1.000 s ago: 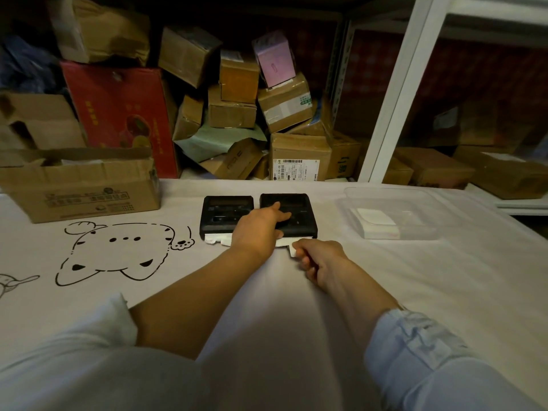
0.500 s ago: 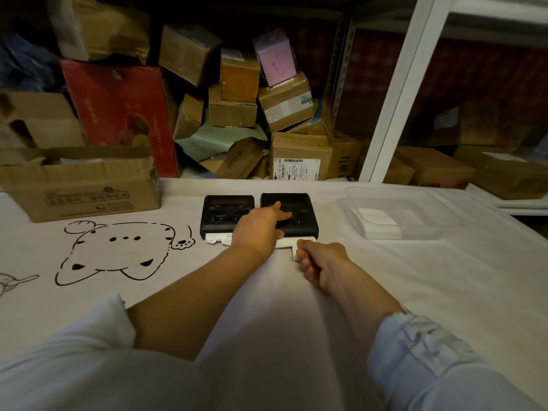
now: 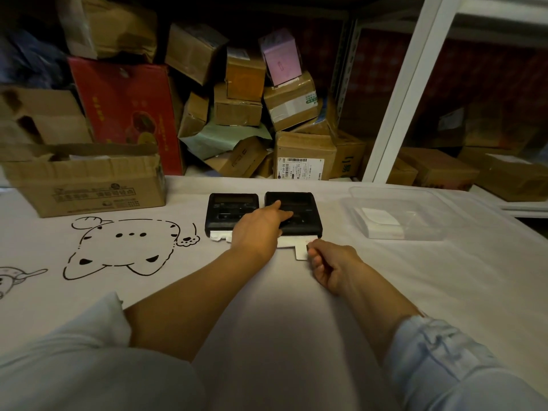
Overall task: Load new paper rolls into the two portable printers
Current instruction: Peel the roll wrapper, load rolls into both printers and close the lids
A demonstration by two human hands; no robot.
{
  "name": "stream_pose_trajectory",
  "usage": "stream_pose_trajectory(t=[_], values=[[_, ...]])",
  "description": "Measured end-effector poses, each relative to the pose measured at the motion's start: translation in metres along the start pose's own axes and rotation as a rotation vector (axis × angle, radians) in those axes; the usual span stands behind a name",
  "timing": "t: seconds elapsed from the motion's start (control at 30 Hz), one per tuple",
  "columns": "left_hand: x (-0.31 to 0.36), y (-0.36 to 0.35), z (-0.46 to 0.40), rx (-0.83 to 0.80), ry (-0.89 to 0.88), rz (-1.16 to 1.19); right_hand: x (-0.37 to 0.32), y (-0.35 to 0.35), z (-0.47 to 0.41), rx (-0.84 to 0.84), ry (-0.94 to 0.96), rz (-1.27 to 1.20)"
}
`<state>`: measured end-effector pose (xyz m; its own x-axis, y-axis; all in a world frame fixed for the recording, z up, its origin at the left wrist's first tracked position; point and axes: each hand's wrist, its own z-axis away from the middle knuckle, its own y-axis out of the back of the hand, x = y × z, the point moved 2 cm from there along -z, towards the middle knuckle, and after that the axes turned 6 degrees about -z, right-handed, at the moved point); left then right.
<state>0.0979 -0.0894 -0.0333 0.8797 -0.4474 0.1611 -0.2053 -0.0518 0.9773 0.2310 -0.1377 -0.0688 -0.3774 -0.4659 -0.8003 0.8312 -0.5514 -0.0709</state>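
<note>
Two black portable printers sit side by side on the white table. The left printer point(image 3: 228, 212) has a strip of white paper point(image 3: 219, 235) sticking out of its front. My left hand point(image 3: 261, 228) lies flat on the right printer point(image 3: 299, 207), fingers straight, pressing it down. My right hand point(image 3: 329, 265) pinches the end of the white paper strip point(image 3: 301, 252) that comes out of the right printer's front slot.
A clear plastic tray point(image 3: 427, 200) holding white paper stock point(image 3: 379, 222) stands to the right. An open cardboard box point(image 3: 86, 185) sits at the left. Piled boxes point(image 3: 243, 111) and a white shelf post point(image 3: 406, 93) rise behind the table.
My right hand has drawn the paper strip a little farther out of the right printer, toward me. My left hand stays on the printer.
</note>
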Motion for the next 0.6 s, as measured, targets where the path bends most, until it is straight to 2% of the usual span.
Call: stream_pose_trajectory(t=[0.6], values=[[-0.002, 0.003, -0.001, -0.019, 0.016, -0.008, 0.0, -0.003, -0.003, -0.017, -0.025, -0.091]])
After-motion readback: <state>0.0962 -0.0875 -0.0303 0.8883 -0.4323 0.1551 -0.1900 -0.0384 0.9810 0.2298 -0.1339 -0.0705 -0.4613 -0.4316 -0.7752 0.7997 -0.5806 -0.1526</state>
